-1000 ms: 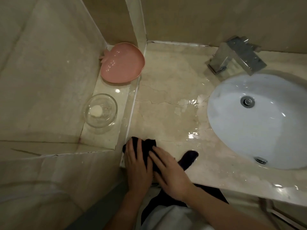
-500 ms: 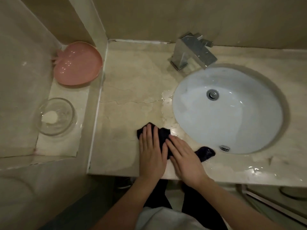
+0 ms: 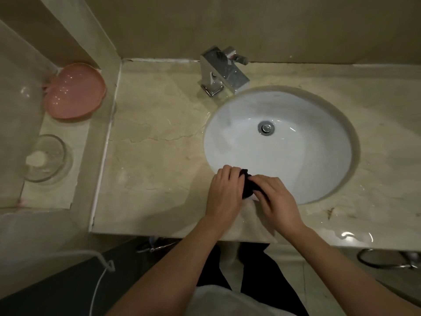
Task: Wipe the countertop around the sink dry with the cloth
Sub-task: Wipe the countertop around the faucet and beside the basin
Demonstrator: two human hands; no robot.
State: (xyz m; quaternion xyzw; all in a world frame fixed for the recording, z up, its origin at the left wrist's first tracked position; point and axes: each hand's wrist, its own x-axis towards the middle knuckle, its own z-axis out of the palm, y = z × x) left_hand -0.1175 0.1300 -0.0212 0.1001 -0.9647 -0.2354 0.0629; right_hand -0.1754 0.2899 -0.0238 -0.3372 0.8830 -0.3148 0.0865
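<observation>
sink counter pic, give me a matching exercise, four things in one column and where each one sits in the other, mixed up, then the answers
Things:
1. cloth
2. faucet
3. pink dish
4. glass bowl

Places:
A. far end of the side ledge
B. bunched between both hands at the sink's near rim
C. near end of the side ledge
D. behind the sink, by the wall

Pairs: 1-B, 2-D, 3-A, 4-C

one cloth (image 3: 247, 187), two hands (image 3: 224, 195), two dishes (image 3: 75, 91)

Wet marble countertop (image 3: 159, 124) bears chrome faucet (image 3: 222, 71).
</observation>
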